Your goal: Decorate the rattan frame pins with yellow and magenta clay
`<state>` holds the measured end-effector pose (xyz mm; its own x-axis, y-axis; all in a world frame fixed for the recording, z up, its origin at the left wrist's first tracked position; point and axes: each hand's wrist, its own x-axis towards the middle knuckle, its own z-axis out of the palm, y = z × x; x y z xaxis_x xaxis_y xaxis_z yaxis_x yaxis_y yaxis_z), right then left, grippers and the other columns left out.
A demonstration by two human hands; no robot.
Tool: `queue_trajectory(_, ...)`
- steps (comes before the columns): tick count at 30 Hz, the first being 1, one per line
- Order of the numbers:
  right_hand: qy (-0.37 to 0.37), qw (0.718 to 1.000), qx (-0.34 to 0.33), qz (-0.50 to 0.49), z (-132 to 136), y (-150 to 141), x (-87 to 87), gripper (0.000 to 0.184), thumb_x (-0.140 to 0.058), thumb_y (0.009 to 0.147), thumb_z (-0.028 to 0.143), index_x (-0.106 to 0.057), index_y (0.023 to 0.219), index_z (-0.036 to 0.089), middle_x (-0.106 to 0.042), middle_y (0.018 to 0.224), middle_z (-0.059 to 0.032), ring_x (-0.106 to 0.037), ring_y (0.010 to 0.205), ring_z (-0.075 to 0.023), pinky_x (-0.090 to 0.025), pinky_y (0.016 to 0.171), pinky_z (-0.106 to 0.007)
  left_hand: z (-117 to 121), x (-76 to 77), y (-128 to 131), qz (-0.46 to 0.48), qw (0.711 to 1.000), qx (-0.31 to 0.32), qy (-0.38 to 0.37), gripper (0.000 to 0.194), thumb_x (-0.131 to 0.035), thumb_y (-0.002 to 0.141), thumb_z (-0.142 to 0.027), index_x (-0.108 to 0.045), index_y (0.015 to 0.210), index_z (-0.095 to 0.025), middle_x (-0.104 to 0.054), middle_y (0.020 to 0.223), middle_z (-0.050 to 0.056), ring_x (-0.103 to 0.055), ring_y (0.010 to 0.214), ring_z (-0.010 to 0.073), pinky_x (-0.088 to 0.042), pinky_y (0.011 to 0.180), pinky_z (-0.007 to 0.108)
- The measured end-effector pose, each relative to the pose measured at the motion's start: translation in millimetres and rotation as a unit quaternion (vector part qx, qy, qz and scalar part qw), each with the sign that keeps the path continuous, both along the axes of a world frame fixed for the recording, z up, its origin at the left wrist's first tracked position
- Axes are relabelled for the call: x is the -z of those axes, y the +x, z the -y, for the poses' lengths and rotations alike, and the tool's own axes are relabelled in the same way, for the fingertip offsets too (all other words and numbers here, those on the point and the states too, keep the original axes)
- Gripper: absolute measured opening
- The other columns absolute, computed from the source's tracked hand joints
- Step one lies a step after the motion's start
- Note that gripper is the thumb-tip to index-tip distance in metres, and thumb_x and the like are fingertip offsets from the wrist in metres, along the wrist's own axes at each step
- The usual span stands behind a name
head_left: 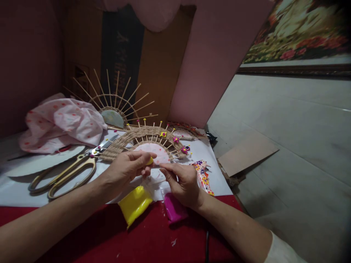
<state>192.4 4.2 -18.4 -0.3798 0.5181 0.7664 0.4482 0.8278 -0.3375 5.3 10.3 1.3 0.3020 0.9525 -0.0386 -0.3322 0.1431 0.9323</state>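
Note:
Between the thumb and fingers of my left hand [128, 164] is a small lump of yellow clay [149, 160]. My right hand [182, 179] is close beside it, thumb and forefinger pinched; whatever they hold, if anything, is too small to make out. Just beyond both hands lies a woven half-round fan [142, 132] with a pale dotted centre, thin sticks, coloured ball tips and several clay flowers. A yellow clay packet [135, 204] rests below my left hand. Under my right hand lies a magenta clay packet [174, 209].
Large scissors [72, 175] lie at left, near dotted pink cloth [64, 122]. Behind stands a fan frame of bare sticks [116, 93], against a cardboard box [161, 65]. A flower-patterned scrap [203, 175] is at right on white paper [222, 186], over a red surface [109, 237].

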Motion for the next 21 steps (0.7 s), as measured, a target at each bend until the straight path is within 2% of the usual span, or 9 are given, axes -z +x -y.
queue_trajectory(2,-0.002,1.000,0.001,0.002,-0.2,0.1,0.6,0.015,-0.055,0.086,0.016,-0.067,0.094,0.015,-0.073,0.077,-0.0051,-0.066,0.061,-0.0129,-0.050,0.056,-0.024,-0.9,0.8,-0.4,0.013,1.000,0.008,-0.005,0.032,-0.072,0.073,-0.038,-0.072,0.086,-0.010,-0.066,0.072,0.007,-0.055,0.057,0.0103,-0.045,0.054,0.021)
queue_trajectory(6,0.000,1.000,-0.001,0.000,-0.3,0.0,0.4,0.014,-0.056,0.085,0.014,-0.067,0.094,0.014,-0.073,0.077,-0.0056,-0.066,0.061,-0.0134,-0.050,0.056,-0.024,0.3,-1.1,0.1,-0.004,1.000,-0.004,-0.015,0.035,-0.078,0.067,-0.026,-0.070,0.098,-0.012,-0.071,0.081,0.009,-0.061,0.066,0.0135,-0.048,0.059,0.022)
queue_trajectory(9,-0.006,1.000,-0.010,-0.001,0.1,-0.3,-0.6,0.016,-0.055,0.085,0.014,-0.067,0.096,0.015,-0.074,0.080,-0.0057,-0.067,0.064,-0.0132,-0.051,0.057,-0.023,2.8,-3.7,2.3,-0.005,1.000,-0.014,-0.015,0.034,-0.075,0.070,-0.026,-0.068,0.100,-0.013,-0.072,0.086,0.010,-0.065,0.069,0.0158,-0.050,0.060,0.023)
queue_trajectory(12,-0.006,1.000,-0.011,-0.004,0.5,-0.6,-1.0,0.016,-0.054,0.086,0.015,-0.067,0.097,0.016,-0.074,0.083,-0.0057,-0.068,0.066,-0.0130,-0.052,0.059,-0.023,3.8,-5.2,3.0,-0.011,1.000,-0.010,-0.012,0.027,-0.073,0.072,-0.025,-0.068,0.095,-0.012,-0.071,0.077,0.008,-0.066,0.065,0.0160,-0.053,0.061,0.025)
queue_trajectory(17,-0.004,1.000,-0.004,-0.003,-0.2,-0.4,0.9,0.015,-0.055,0.085,0.015,-0.067,0.095,0.016,-0.074,0.081,-0.0055,-0.067,0.063,-0.0131,-0.052,0.058,-0.023,3.3,-8.0,0.9,-0.002,1.000,0.009,0.027,0.023,-0.076,0.067,-0.024,-0.067,0.085,-0.012,-0.068,0.065,0.003,-0.060,0.050,0.0115,-0.050,0.051,0.021)
queue_trajectory(21,-0.003,1.000,-0.008,-0.005,-0.8,-0.6,1.6,0.016,-0.056,0.085,0.015,-0.067,0.096,0.015,-0.074,0.081,-0.0058,-0.068,0.065,-0.0135,-0.052,0.058,-0.024,3.3,-8.0,1.6,0.002,0.999,-0.007,0.037,0.026,-0.074,0.071,-0.030,-0.068,0.088,-0.012,-0.068,0.060,0.004,-0.061,0.052,0.0115,-0.050,0.054,0.021)
